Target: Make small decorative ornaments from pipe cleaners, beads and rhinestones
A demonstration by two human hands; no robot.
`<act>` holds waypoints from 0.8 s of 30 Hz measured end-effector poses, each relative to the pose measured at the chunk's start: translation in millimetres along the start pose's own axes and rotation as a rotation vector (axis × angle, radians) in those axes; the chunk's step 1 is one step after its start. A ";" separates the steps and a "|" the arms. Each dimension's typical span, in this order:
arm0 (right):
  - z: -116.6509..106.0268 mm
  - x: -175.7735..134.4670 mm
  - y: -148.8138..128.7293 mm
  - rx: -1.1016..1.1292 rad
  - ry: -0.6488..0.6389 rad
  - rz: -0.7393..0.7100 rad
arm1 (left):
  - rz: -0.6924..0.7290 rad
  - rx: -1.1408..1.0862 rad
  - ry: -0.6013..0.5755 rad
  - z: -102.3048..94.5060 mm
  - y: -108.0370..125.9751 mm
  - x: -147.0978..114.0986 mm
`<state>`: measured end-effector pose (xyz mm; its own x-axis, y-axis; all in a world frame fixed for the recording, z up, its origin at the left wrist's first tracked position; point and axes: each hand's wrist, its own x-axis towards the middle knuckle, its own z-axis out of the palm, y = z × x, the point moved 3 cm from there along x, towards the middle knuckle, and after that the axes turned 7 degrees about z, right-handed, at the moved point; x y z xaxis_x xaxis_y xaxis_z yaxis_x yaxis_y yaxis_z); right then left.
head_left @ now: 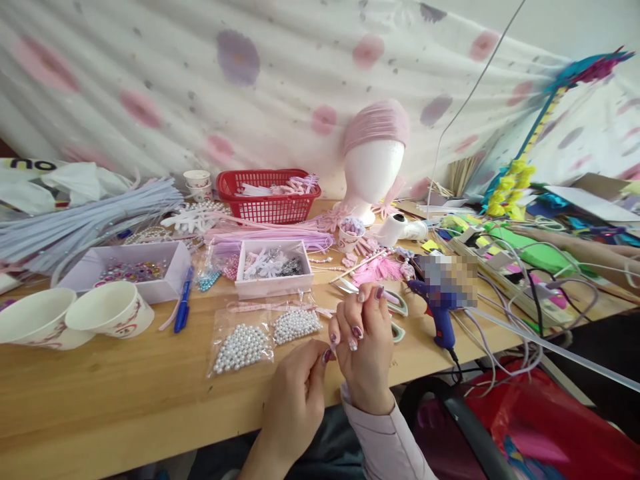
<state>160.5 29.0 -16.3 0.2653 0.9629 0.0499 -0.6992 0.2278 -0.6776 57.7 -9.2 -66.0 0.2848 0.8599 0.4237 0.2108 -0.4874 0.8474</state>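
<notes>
- a pale bit (333, 347) seemed to show between the fingertips above the front edge of the tabletop (165, 407); it was too small to tell what it was.
- the left hand (295, 387) had thumb and forefinger pressed together and seemed to pinch the bit, a grip that probably suited something so fine.
- the right hand (367, 347) was raised with its fingers curled in, close to the left, likely to steady the same spot; whether it gripped anything, i could not tell.
- scissors (399, 305) lay partly hidden behind the right hand, perhaps put there for easy reach.
- two bags (243, 348) of white pearls lay flat just beyond the left hand; the clear plastic presumably kept the beads from rolling.
- a glue gun (443, 327) was to the right of the scissors, its cord hanging over the edge, likely out of the way.
- a white box (273, 287) behind the bags held small trims, and a blue pen (183, 303) lay left of it.
- two paper cups (120, 310) stood at the left.
- farther back were a red basket (270, 212) of pink pieces and a foam head (375, 167), upright, perhaps so its pink cap (377, 123) kept its shape.
</notes>
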 end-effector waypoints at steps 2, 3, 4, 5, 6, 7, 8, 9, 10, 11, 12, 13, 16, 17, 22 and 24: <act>-1.3 -0.6 0.4 0.016 0.013 -0.021 | -0.001 -0.009 -0.009 -2.9 1.3 -0.6; -2.6 -0.5 1.1 0.022 0.012 -0.011 | -0.007 -0.011 -0.011 -5.2 2.0 -0.7; -4.0 -0.3 2.0 0.022 0.005 0.012 | -0.016 -0.009 -0.013 -7.8 2.7 -0.6; -5.5 -0.2 2.5 0.020 -0.001 0.039 | -0.024 -0.003 -0.015 -10.5 3.6 -0.3; -6.8 -0.3 2.5 0.019 -0.005 0.059 | -0.027 0.005 -0.019 -12.7 4.6 0.2; -7.8 -0.6 1.8 0.020 -0.007 0.074 | -0.023 0.013 -0.026 -14.4 5.8 0.8; -8.3 -1.0 0.7 0.024 -0.009 0.086 | -0.014 0.019 -0.031 -15.6 6.9 1.3; -8.3 -1.2 -0.5 0.033 -0.014 0.098 | -0.004 0.024 -0.035 -16.3 7.9 1.8; -7.9 -1.2 -1.8 0.044 -0.022 0.109 | 0.006 0.025 -0.037 -16.7 8.6 2.2; -7.4 -0.7 -2.9 0.052 -0.035 0.122 | 0.011 0.024 -0.039 -17.1 8.7 2.4; -7.0 0.3 -3.8 0.054 -0.055 0.134 | 0.007 0.023 -0.042 -17.7 8.2 2.6; -7.2 1.9 -4.2 0.046 -0.079 0.147 | -0.002 0.021 -0.046 -18.7 7.1 2.7; -13.8 8.5 -4.2 -0.058 -0.134 0.133 | -0.063 0.038 -0.068 -25.7 1.3 3.5; -18.4 10.5 -4.4 -0.124 -0.126 0.096 | -0.087 0.050 -0.077 -29.0 -0.4 4.1; -39.2 10.5 -2.3 -0.413 -0.085 -0.011 | -0.180 0.084 -0.160 -38.6 1.4 10.3; -40.5 7.6 -0.2 -0.473 -0.152 0.039 | -0.181 0.123 -0.220 -37.2 5.8 13.1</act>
<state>189.6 30.4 -45.5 0.1203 0.9876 0.1004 -0.3200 0.1343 -0.9379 27.9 4.9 -43.6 0.4247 0.8876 0.1787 0.3840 -0.3553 0.8522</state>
